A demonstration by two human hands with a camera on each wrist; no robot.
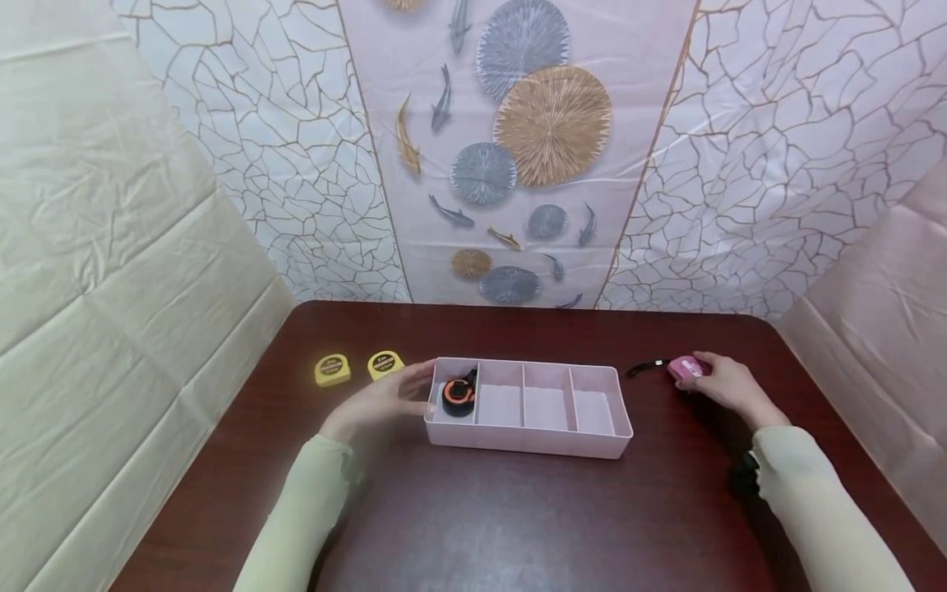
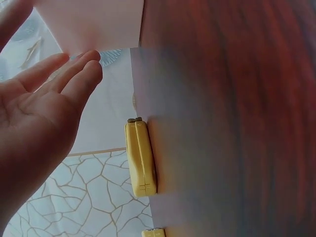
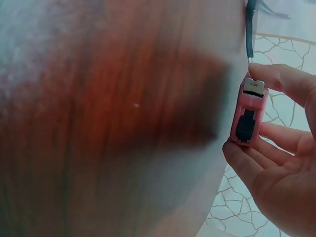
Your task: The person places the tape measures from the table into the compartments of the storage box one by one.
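A pink tape measure (image 1: 686,368) with a black wrist strap lies at the right of the table. My right hand (image 1: 728,385) pinches it between thumb and fingers; the right wrist view shows its metal end hook and black lock button on the pink case (image 3: 241,106). At the left end of a pale pink divided box (image 1: 528,440), my left hand (image 1: 381,401) has thumb and fingers spread, touching the end near its corners. In the left wrist view those fingers look fairly straight against the box wall (image 2: 98,24). A black and orange tape measure (image 1: 459,395) sits in the leftmost compartment.
Two yellow tape measures, one further left (image 1: 332,371) and one just behind my left hand (image 1: 385,363), stand on the dark wood table (image 1: 481,510). Patterned cloth (image 1: 481,247) hangs at the back, and plain cloth walls stand at both sides.
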